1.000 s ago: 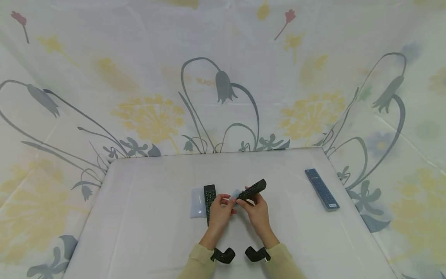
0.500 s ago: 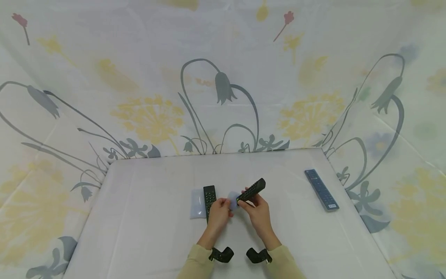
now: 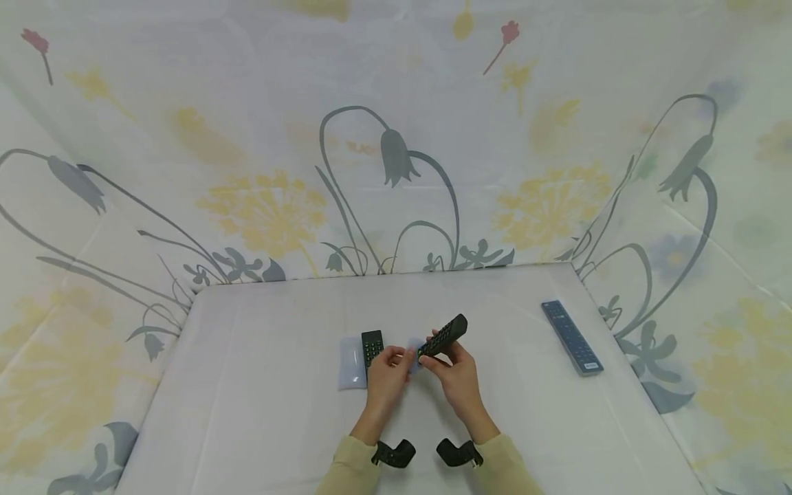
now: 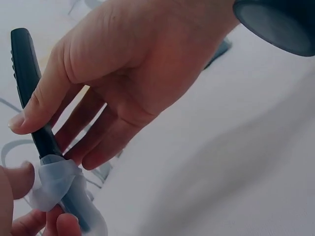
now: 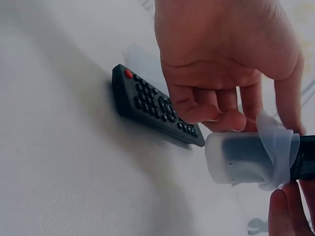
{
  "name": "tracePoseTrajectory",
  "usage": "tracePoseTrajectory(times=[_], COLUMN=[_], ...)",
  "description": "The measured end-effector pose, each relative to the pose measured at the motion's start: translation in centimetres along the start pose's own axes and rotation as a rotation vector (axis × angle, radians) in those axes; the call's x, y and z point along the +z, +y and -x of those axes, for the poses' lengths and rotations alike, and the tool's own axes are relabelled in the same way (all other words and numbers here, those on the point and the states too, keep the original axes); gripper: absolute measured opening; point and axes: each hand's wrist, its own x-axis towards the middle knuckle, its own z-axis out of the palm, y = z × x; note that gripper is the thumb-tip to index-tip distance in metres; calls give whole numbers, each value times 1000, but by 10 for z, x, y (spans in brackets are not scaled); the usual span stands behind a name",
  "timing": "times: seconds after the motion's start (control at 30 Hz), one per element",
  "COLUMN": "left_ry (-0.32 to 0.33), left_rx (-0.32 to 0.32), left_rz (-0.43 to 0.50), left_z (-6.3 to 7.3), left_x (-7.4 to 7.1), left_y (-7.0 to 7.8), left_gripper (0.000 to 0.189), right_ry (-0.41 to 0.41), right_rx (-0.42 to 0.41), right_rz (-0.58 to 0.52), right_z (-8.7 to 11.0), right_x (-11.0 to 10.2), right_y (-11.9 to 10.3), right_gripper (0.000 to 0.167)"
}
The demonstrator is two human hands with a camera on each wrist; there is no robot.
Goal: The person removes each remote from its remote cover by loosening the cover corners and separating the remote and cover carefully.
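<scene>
Over the middle of the table, my right hand [image 3: 456, 375] grips a black remote control [image 3: 447, 334], tilted with its free end up and to the right. A translucent sleeve [image 5: 231, 156] covers its lower end, with the sleeve's edge folded and bunched around the remote. My left hand [image 3: 385, 381] pinches this soft sleeve, also seen across the remote from the left wrist as a rolled cover [image 4: 56, 179]. Beside the left hand lies a second black remote [image 5: 157, 108] with a red button, partly hidden in the head view.
A flat translucent sleeve [image 3: 353, 364] lies just left of the second remote. At the right of the white table [image 3: 266, 412] rests a longer remote [image 3: 571, 337] with a bluish look. Flower-patterned cloth [image 3: 266, 137] rises behind and at both sides.
The held remote has shifted slightly left and down. My left fingers have moved along the sleeve, which showed more between the hands half a second ago. The things on the table stay put.
</scene>
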Motion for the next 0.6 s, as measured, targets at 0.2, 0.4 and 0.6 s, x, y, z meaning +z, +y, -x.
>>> tracePoseTrajectory(times=[0.2,0.4,0.6], left_ry=[26,82,107], left_rx=[0,22,26], left_rz=[-47,-138,-150], left_z=[0,1,2], left_x=[0,0,1], left_y=[2,3,4], left_gripper=[22,20,18], right_ry=[-1,7,17], right_rx=[2,-38,-51], right_rz=[-18,-48,-47], right_z=[-5,-5,-6], right_x=[-5,-9,-13], right_y=[20,21,22], right_gripper=[55,55,54])
